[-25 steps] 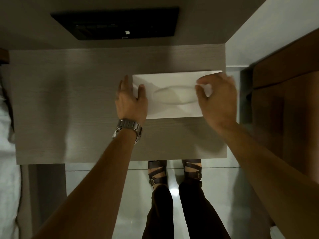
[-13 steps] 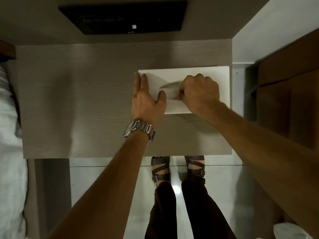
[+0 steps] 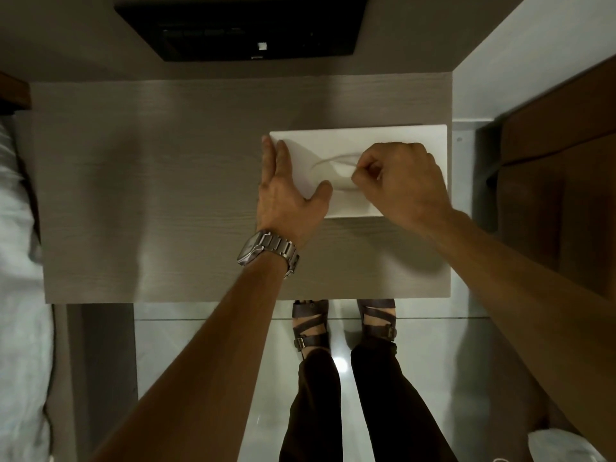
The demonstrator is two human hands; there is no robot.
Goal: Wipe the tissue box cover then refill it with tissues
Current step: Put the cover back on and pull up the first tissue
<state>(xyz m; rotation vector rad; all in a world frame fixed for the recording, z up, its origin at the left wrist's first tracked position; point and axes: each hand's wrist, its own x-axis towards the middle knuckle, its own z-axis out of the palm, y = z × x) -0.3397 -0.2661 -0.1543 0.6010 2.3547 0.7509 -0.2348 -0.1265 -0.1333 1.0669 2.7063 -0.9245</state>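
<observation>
The tissue box cover [image 3: 396, 141] lay flat on the wooden table [image 3: 150, 195], directly under both hands, its oval slot between them. At that slot a pale fold of tissue [image 3: 336, 170] showed, and the right hand [image 3: 405, 181] was curled into a tight pinch at the slot's near end, thumb and forefinger closed on what looked like the tissue's edge; whether paper was truly caught between them could not be told for certain. The left hand [image 3: 290, 195] lay spread and flat on the cover's end nearest it, fingers straight, thumb reaching towards the slot, pressing down and holding nothing.

The likely trouble was in the pull. If the pinch had only a thin corner, the sheet could tear and leave the rest sunk below the opening. If the left hand eased off, the light cover could lift or slide with the tug. Beyond the right hand the cover's far end sat close to the table's edge, so a sideways drag risked pushing it over.

A wristwatch [image 3: 266, 251] sat on the left wrist.
</observation>
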